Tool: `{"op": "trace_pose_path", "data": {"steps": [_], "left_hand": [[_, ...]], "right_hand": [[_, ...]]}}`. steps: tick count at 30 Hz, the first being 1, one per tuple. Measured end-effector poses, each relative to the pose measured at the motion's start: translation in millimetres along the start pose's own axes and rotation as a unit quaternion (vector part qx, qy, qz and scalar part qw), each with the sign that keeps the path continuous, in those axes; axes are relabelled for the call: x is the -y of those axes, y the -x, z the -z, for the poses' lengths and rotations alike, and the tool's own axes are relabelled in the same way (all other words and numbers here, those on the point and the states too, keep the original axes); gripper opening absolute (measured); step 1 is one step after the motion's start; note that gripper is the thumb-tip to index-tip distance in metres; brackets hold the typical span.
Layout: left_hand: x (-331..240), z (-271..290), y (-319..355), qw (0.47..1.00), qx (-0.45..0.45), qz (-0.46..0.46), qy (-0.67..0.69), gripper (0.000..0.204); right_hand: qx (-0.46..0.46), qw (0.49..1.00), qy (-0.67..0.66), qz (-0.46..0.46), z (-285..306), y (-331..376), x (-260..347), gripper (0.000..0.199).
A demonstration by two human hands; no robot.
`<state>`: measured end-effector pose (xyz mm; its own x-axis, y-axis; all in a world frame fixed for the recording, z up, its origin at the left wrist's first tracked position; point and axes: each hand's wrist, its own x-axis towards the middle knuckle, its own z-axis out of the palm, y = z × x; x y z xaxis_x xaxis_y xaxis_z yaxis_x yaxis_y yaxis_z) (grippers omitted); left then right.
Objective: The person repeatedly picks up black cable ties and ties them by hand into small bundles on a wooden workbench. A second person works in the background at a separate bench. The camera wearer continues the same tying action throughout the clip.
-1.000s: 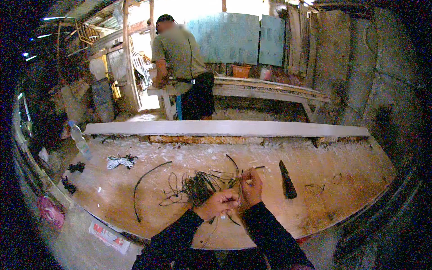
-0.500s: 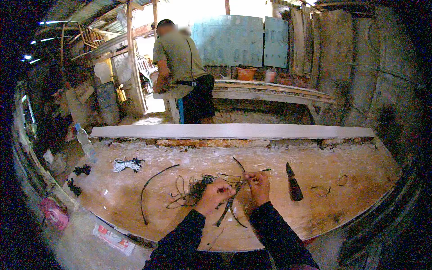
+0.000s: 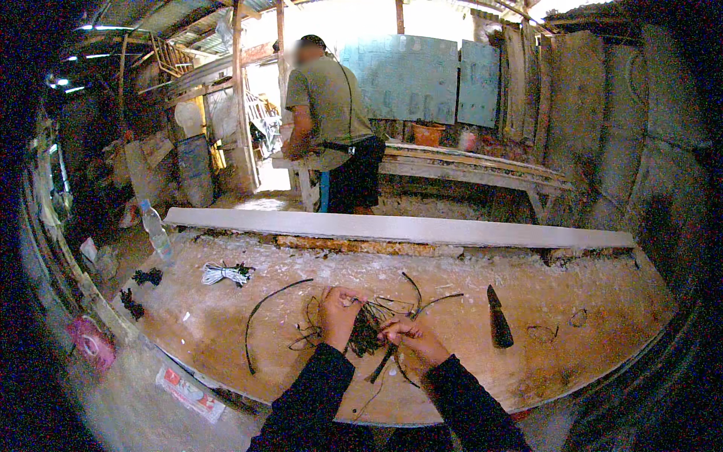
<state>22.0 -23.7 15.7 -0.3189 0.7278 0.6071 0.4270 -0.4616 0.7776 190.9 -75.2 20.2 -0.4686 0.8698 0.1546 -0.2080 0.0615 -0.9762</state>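
A tangled bundle of thin dark cord (image 3: 364,335) lies between my hands, its strands fanning up and to the right. My left hand (image 3: 340,315) is closed on the upper left of this cord. At its lower right, the fingers of my right hand (image 3: 416,337) pinch the strands; the exact grip is partly hidden. Dark strips (image 3: 437,302) stick out beyond and below my hands. To the left lies a long curved dark strip (image 3: 251,331). A knife with a dark handle (image 3: 499,324) rests to the right, its blade pointing away.
A tied bundle of white cord (image 3: 223,274) and dark knotted clumps (image 3: 147,276) lie at the left of the wooden table (image 3: 226,339). A plastic bottle (image 3: 156,232) stands by the left edge. Along the back runs a pale board (image 3: 399,227). Beyond it, another person (image 3: 331,113) stands at a bench.
My left hand has moved up and tilted upright with the cord. My right hand has come down and left, off the dark strips and onto the bundle. The view has shifted slightly.
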Motion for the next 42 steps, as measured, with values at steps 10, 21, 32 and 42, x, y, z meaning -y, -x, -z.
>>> {"op": "trace_pose_path", "data": {"steps": [10,21,32,42], "left_hand": [[12.0,-3.8,1.4,0.999,0.001,0.011,-0.048,0.015],[-3.9,-1.4,5.5,1.0,0.022,-0.011,-0.014,0.009],[-12.0,0.3,10.7,0.992,0.125,-0.023,-0.013,0.007],[-26.1,-13.1,35.0,0.825,0.519,0.03,0.219,0.017]], "right_hand": [[0.056,0.995,0.066,0.043,-6.7,6.4,11.6,0.018],[-0.021,0.999,-0.044,0.019,-2.6,7.4,7.8,0.008],[-0.103,0.994,-0.027,0.04,0.7,3.2,2.9,0.015],[-0.32,0.91,0.215,0.152,56.6,-16.2,-39.3,0.016]]}}
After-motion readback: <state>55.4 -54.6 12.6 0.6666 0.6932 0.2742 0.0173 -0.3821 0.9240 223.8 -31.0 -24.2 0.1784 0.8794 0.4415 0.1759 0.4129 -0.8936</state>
